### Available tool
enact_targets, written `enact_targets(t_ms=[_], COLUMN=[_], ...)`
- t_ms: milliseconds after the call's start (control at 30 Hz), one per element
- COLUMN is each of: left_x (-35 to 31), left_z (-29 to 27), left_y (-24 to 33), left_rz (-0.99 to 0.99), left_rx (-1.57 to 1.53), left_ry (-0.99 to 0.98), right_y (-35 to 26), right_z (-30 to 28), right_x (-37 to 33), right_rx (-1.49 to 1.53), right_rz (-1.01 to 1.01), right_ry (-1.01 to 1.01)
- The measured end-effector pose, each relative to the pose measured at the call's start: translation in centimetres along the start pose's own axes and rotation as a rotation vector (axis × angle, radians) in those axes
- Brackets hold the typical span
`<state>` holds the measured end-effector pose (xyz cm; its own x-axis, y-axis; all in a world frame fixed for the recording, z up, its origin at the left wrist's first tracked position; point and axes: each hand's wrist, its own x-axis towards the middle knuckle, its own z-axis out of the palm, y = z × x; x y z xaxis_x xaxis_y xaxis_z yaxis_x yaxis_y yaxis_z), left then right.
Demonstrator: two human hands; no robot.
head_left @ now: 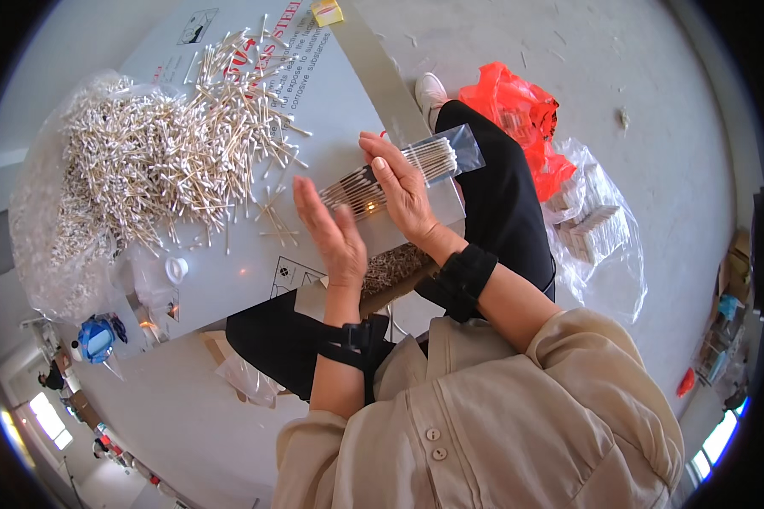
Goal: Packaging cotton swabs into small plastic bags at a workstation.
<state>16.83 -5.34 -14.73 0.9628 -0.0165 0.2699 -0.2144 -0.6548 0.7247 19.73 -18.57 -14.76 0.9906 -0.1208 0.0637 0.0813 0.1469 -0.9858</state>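
A flat row of cotton swabs (433, 156) lies slanted at the table's near right corner, its right end inside a clear plastic sleeve (467, 148). My right hand (405, 193) crosses over the middle of this row, fingers stretched and thumb raised, covering part of it. How firmly it presses there cannot be made out. My left hand (335, 237) is open beside the row's left end, palm turned toward my right hand, fingers straight. Black bands circle both wrists. Left of my hands, a big heap of loose cotton swabs (170, 157) spills from a large clear bag (38, 199).
The heap covers much of the grey printed tabletop (331, 93). A small yellow box (326, 12) sits at its far edge. A white round cap (176, 270) stands near the left side. On the floor at right are a red plastic bag (518, 110) and a clear bag of white packs (594, 225).
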Motion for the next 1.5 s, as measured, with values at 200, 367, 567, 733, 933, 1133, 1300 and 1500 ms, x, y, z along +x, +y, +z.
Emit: enact_targets(t_ms=[200, 367, 567, 733, 933, 1133, 1300, 1500], left_x=[1.8, 2.0, 1.9, 1.9, 1.8, 1.2, 0.1, 1.8], left_z=[1.5, 1.6, -0.6, -2.7, -2.0, -1.0, -0.5, 0.5], left_y=[0.4, 0.0, -0.7, -1.1, -1.1, -0.5, -1.4, -1.3], left_rz=[-0.189, -0.212, -0.219, 0.097, 0.186, 0.046, -0.215, -0.236], left_rx=[-0.462, -0.669, -0.787, -0.104, 0.206, -0.099, -0.782, -0.924], left_ry=[0.18, 0.213, 0.137, -0.198, -0.248, -0.119, 0.12, 0.231], right_y=[0.3, 0.7, 0.8, 0.7, 0.4, 0.7, 0.3, 0.4], right_z=[1.3, 1.6, 0.6, -0.6, -0.2, 0.1, -0.6, -0.3], right_x=[0.2, 0.3, 0.5, 0.7, 0.3, -0.6, -1.3, -0.2], right_rx=[0.037, 0.088, 0.097, 0.039, 0.002, 0.147, 0.299, 0.225], right_rz=[0.017, 0.041, 0.045, 0.047, 0.018, 0.05, 0.135, 0.116], right_ry=[0.003, 0.036, 0.032, -0.027, -0.033, 0.064, 0.058, 0.035])
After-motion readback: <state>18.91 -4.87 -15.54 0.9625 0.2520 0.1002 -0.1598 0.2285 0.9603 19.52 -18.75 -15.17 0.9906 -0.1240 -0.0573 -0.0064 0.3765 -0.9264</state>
